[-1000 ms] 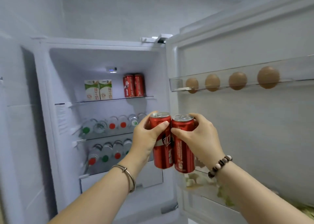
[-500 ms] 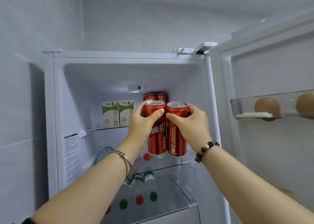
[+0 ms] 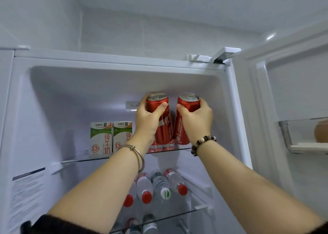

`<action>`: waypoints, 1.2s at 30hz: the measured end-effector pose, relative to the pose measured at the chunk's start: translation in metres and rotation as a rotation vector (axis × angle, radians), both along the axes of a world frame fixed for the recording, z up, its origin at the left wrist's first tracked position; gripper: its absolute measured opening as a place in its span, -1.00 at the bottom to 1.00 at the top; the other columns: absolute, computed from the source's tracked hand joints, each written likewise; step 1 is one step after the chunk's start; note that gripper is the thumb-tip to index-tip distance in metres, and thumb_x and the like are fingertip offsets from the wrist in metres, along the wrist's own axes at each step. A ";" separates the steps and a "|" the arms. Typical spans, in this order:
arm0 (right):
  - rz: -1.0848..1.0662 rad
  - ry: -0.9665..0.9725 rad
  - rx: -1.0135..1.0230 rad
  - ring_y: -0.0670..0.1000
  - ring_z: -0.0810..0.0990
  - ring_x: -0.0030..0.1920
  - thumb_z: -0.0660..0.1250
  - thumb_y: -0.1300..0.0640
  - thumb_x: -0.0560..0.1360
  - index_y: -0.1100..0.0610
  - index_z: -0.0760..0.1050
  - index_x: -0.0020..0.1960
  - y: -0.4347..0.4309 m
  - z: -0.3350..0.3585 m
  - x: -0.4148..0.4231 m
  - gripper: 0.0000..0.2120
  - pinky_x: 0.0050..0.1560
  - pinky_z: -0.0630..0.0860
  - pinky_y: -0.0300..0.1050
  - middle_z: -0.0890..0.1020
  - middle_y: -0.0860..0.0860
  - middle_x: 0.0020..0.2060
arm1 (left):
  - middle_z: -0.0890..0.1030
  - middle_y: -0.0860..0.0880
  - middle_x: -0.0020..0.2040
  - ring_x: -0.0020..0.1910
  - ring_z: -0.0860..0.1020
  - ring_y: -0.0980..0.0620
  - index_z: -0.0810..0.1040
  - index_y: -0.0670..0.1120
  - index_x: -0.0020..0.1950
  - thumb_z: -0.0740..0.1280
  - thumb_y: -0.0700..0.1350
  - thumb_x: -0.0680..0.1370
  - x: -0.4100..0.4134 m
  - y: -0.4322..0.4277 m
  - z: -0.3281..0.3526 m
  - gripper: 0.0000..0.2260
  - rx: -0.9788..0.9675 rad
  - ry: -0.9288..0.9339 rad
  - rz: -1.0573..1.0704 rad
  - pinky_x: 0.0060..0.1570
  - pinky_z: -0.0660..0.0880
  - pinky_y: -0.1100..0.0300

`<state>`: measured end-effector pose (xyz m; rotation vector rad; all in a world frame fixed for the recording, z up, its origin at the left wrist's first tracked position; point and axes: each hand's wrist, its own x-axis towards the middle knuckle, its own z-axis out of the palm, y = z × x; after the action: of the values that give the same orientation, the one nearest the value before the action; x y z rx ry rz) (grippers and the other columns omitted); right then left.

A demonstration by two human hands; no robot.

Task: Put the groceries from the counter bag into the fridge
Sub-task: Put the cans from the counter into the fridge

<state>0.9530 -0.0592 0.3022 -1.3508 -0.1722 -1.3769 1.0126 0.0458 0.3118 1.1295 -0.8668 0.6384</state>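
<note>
The fridge [image 3: 113,61] stands open in front of me. My left hand [image 3: 148,122] grips a tall red soda can [image 3: 164,127] near its top. My right hand [image 3: 197,120] grips a second red soda can [image 3: 181,127] beside it. Both cans are tilted, tops apart and bottoms close together, just above the right part of the top glass shelf [image 3: 79,160]. Behind their bases, the bottoms of other red cans [image 3: 162,147] show on the shelf. Two green-and-white milk cartons [image 3: 111,138] stand on the same shelf to the left.
On the shelf below lie several water bottles [image 3: 159,186] with red and green caps, and more lie on a lower shelf [image 3: 177,217]. The open door is at the right, its clear tray [image 3: 291,141] holding a brown egg [image 3: 321,132].
Both hands have carried the two cans up and into the fridge, from in front of the bottle shelves to the top shelf. The cans' tops have spread apart. My view has tilted upward.
</note>
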 end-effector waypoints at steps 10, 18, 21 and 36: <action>-0.031 0.108 -0.031 -0.17 0.56 -0.29 0.45 0.15 0.38 0.04 0.49 -0.04 -0.007 0.011 0.052 -0.80 -0.35 0.42 -0.30 0.58 -0.12 -0.27 | 0.62 -0.03 0.09 0.08 0.59 -0.04 0.50 0.04 0.17 0.46 -0.11 0.44 0.056 -0.003 0.009 -0.67 0.064 0.137 -0.025 0.16 0.51 -0.06; -0.044 0.174 -0.006 -0.03 0.62 -0.20 0.47 0.12 0.38 0.13 0.53 0.06 -0.012 0.009 0.081 -0.71 -0.23 0.51 -0.20 0.64 0.01 -0.14 | 0.65 -0.07 0.02 0.01 0.62 -0.04 0.56 -0.08 0.13 0.44 -0.07 0.46 0.076 -0.006 0.007 -0.72 0.170 0.163 -0.023 0.13 0.53 -0.02; -0.071 0.190 0.011 0.02 0.62 -0.16 0.47 0.09 0.38 0.12 0.54 0.06 -0.017 0.009 0.086 -0.72 -0.12 0.56 -0.09 0.64 0.03 -0.13 | 0.65 -0.08 0.01 0.00 0.63 -0.07 0.57 -0.09 0.12 0.44 -0.02 0.45 0.088 -0.007 0.007 -0.71 0.209 0.184 -0.016 0.13 0.53 -0.08; -0.217 0.263 -0.106 0.02 0.61 -0.19 0.43 0.01 0.41 0.07 0.53 -0.07 -0.032 0.017 0.113 -0.82 -0.14 0.54 -0.11 0.62 -0.01 -0.21 | 0.68 -0.16 -0.09 -0.09 0.65 -0.17 0.59 -0.17 -0.01 0.41 0.00 0.48 0.137 -0.022 0.019 -0.75 0.391 0.284 -0.061 0.08 0.56 -0.12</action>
<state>1.0662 -0.0914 0.3189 -1.6636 0.0803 -1.3665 1.1501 0.0235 0.3311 1.4975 -0.7947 0.2512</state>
